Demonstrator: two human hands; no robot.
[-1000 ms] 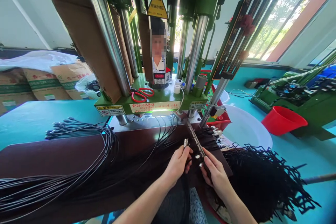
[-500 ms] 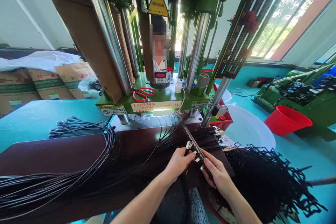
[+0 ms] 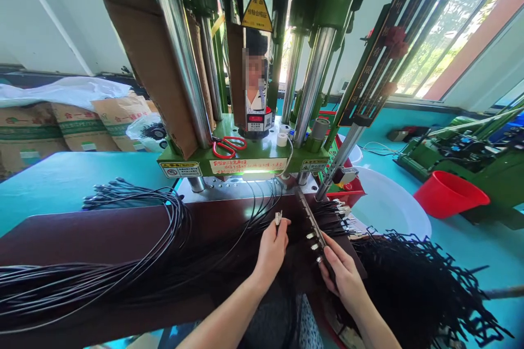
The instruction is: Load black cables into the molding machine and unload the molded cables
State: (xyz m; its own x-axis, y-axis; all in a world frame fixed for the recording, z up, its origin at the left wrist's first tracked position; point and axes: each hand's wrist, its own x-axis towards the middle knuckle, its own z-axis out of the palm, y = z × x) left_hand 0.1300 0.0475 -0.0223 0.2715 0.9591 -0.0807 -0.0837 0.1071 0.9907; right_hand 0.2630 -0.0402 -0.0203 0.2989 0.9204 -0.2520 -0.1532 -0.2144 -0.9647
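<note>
My left hand [image 3: 272, 246] is closed around a metal-ended cable connector [image 3: 278, 218], held upright over the dark brown board [image 3: 135, 234]. To its right, my right hand [image 3: 341, 267] grips the near end of a long narrow metal bar [image 3: 311, 218]. Several small metal connectors [image 3: 314, 247] stick out from the bar's left side, close to my right fingers. The bar's far end reaches toward the press's base plate [image 3: 229, 188]. Thin black cables [image 3: 262, 202] run from that plate across the board, between and behind my hands.
A green press [image 3: 192, 155] with steel columns stands ahead, red-handled scissors [image 3: 229, 147] on its ledge. Cable bundles [image 3: 176, 223] curve on the left. A black tangled pile [image 3: 409, 283], white basin [image 3: 388, 202] and red bucket [image 3: 450, 193] are right.
My left hand has moved left and up, away from the bar, with the connector in its fingers. My right hand still holds the bar. The view has shifted slightly.
</note>
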